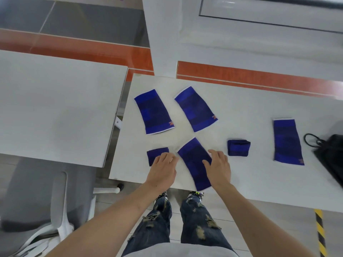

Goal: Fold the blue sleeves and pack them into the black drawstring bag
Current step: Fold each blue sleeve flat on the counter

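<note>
Several blue sleeves lie on the white table point(250, 112). Two flat sleeves point(153, 112) point(196, 109) lie at the back left, and another flat sleeve point(287, 142) lies at the right. A folded sleeve point(238, 147) sits in the middle right. My left hand point(161, 170) rests with spread fingers on a second folded sleeve point(155, 153) at the front left. My right hand point(220, 168) lies flat on the right side of an unfolded sleeve point(193, 160) near the front edge. The black drawstring bag point(332, 154) lies at the far right, partly cut off.
A second white table point(55, 101) stands to the left across a narrow gap. A grey chair point(37, 197) sits at the lower left. The table's front edge runs just below my hands, with my legs under it. A yellow-black floor strip point(320, 232) is at the lower right.
</note>
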